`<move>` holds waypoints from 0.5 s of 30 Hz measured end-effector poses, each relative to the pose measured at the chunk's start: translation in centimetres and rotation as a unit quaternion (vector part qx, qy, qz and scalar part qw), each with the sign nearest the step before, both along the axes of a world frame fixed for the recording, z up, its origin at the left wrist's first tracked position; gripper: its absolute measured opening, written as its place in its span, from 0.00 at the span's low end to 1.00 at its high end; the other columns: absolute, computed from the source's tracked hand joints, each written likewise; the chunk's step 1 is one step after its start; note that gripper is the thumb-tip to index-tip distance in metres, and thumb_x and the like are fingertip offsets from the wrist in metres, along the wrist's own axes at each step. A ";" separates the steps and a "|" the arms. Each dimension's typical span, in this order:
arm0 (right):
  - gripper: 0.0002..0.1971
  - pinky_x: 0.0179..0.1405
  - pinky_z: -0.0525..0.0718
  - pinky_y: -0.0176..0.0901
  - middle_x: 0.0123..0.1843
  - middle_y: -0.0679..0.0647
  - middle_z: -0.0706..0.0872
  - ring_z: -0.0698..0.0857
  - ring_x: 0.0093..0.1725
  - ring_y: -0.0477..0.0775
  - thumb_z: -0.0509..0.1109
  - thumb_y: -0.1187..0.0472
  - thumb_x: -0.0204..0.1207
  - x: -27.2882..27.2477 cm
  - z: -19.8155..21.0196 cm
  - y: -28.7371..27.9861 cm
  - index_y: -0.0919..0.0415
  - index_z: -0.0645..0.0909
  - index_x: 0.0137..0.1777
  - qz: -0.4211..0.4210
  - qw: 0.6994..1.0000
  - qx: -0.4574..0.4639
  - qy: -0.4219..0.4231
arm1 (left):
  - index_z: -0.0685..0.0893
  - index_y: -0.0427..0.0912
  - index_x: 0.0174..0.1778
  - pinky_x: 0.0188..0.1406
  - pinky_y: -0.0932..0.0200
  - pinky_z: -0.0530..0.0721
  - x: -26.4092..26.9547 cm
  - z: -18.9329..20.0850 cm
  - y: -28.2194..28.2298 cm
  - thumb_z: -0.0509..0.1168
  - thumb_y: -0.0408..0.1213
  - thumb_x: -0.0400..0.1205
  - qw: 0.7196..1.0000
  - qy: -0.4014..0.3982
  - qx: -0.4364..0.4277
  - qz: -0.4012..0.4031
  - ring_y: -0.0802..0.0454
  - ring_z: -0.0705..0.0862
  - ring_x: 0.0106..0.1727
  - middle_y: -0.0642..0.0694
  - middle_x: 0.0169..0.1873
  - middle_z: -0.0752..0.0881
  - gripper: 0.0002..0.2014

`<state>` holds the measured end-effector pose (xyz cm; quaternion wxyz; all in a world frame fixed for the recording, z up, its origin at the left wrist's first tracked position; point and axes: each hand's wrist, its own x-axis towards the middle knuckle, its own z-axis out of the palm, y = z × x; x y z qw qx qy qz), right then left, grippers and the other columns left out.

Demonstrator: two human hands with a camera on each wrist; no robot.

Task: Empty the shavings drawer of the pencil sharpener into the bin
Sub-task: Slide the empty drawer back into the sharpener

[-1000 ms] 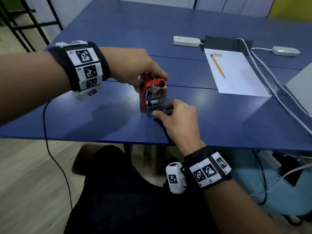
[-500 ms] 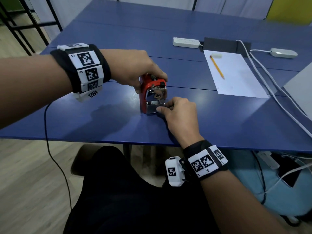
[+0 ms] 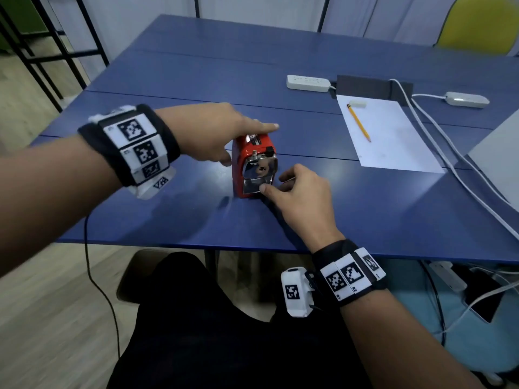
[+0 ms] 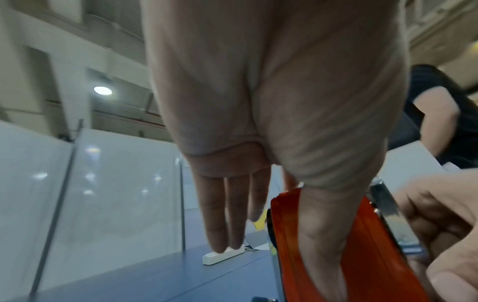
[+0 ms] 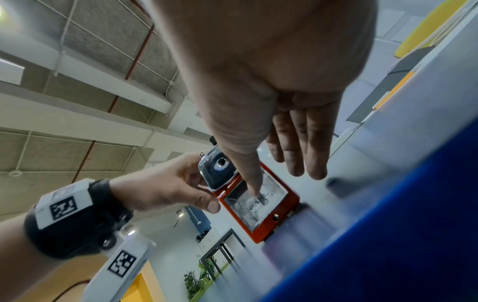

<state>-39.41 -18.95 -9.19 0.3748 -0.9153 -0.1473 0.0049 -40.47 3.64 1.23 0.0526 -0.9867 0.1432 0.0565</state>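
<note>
- Sharpener (image 3: 251, 164) – red body, chrome front, upright on the blue table (image 3: 182, 80), near the front edge, roughly frame centre in head view.
- Shavings drawer (image 3: 257, 184) sits at the bottom of the chrome face, 6 o'clock of the pencil hole. Looks seated in the body; can't tell if it's slid out at all.
- L hand (image 3: 213, 133) at 10 o'clock of the sharpener: fingers straight, laid over the top, index tip sticking past the far side. Thumb (image 4: 320, 235) runs down the red side wall, per L wrist cam. Flat-handed, bracing, not curled round it.
- R hand (image 3: 297, 192) at 4 o'clock of the sharpener. Thumb tip (image 3: 264, 188) on the drawer front's lower right corner. R wrist cam shows the thumb on the clear drawer panel, other fingers (image 5: 300, 143) straight, off to the side, holding nothing.
- Bin: not visible in any cam.
- Rest of table, 1–2 o'clock of sharpener: white paper sheet (image 3: 393, 136) w/ yellow pencil (image 3: 359, 123) on it and a small eraser (image 3: 357, 104) at its top edge; white power strip (image 3: 307, 82) beyond; white cables (image 3: 438, 141) along the sheet's right side.
- Yellow chair (image 3: 480, 23) at far right corner.
</note>
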 end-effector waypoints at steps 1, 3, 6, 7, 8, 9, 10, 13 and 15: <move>0.26 0.56 0.92 0.56 0.49 0.47 0.93 0.92 0.54 0.54 0.85 0.35 0.71 -0.1 0.0 -0.2 0.51 0.85 0.58 0.000 1.000 0.008 0.006 | 0.49 0.64 0.95 0.69 0.41 0.83 -0.3 -0.6 0.5 0.82 0.42 0.79 1.000 -0.003 -0.006 0.029 0.37 0.84 0.71 0.43 0.83 0.81 0.58; 0.30 0.62 0.93 0.56 0.58 0.48 0.93 0.92 0.58 0.51 0.86 0.37 0.71 -0.1 -0.1 -0.6 0.52 0.84 0.66 0.016 0.999 0.028 0.013 | 0.44 0.60 0.96 0.64 0.43 0.83 -1.1 -1.9 1.6 0.82 0.50 0.78 0.994 0.011 -0.042 0.101 0.38 0.85 0.64 0.37 0.76 0.85 0.61; 0.38 0.74 0.88 0.57 0.73 0.51 0.89 0.88 0.72 0.52 0.88 0.43 0.73 0.4 0.3 -1.1 0.54 0.78 0.80 0.066 0.997 0.037 0.027 | 0.42 0.52 0.96 0.73 0.41 0.84 -2.8 -3.0 2.5 0.80 0.65 0.73 0.972 0.056 -0.125 0.190 0.40 0.85 0.74 0.37 0.81 0.81 0.65; 0.42 0.78 0.86 0.58 0.79 0.53 0.87 0.86 0.77 0.54 0.87 0.45 0.74 0.7 0.4 -1.2 0.55 0.75 0.85 0.085 0.996 0.024 0.032 | 0.45 0.48 0.96 0.75 0.42 0.84 -3.4 -3.3 2.3 0.78 0.67 0.73 0.965 0.064 -0.147 0.205 0.42 0.86 0.75 0.39 0.84 0.79 0.64; 0.46 0.80 0.84 0.57 0.83 0.55 0.84 0.84 0.81 0.56 0.87 0.46 0.75 1.0 0.6 -1.3 0.56 0.71 0.89 0.106 0.994 0.004 0.037 | 0.50 0.45 0.95 0.75 0.43 0.84 -3.9 -3.7 1.9 0.77 0.68 0.74 0.959 0.071 -0.172 0.214 0.44 0.86 0.75 0.41 0.85 0.78 0.62; 0.47 0.80 0.82 0.54 0.86 0.56 0.82 0.82 0.83 0.58 0.86 0.47 0.77 1.2 0.7 -1.3 0.56 0.68 0.91 0.130 0.991 -0.018 0.040 | 0.56 0.43 0.93 0.75 0.44 0.85 -4.3 -4.1 1.2 0.76 0.68 0.75 0.953 0.076 -0.200 0.217 0.45 0.87 0.74 0.43 0.85 0.78 0.58; 0.45 0.76 0.82 0.47 0.85 0.56 0.83 0.83 0.82 0.59 0.85 0.48 0.78 1.3 0.9 -1.3 0.56 0.68 0.91 0.154 0.987 -0.037 0.036 | 0.62 0.45 0.91 0.73 0.45 0.85 -4.5 -4.5 0.5 0.76 0.67 0.76 0.947 0.080 -0.228 0.213 0.47 0.88 0.72 0.45 0.83 0.80 0.53; 0.37 0.53 0.74 0.17 0.74 0.49 0.91 0.89 0.66 0.50 0.83 0.51 0.82 1.3 1.0 -1.2 0.51 0.73 0.88 0.202 0.978 -0.060 0.004 | 0.74 0.52 0.84 0.65 0.55 0.85 -4.5 -5.4 -0.9 0.77 0.61 0.79 0.939 0.046 -0.280 0.195 0.51 0.91 0.66 0.48 0.73 0.88 0.39; 0.35 0.53 0.73 0.13 0.69 0.46 0.93 0.88 0.60 0.45 0.83 0.51 0.81 1.2 0.9 -1.1 0.49 0.76 0.86 0.211 0.976 -0.053 -0.002 | 0.78 0.52 0.81 0.60 0.58 0.82 -4.1 -5.5 -1.2 0.77 0.57 0.81 0.934 0.025 -0.296 0.197 0.53 0.91 0.63 0.48 0.69 0.91 0.33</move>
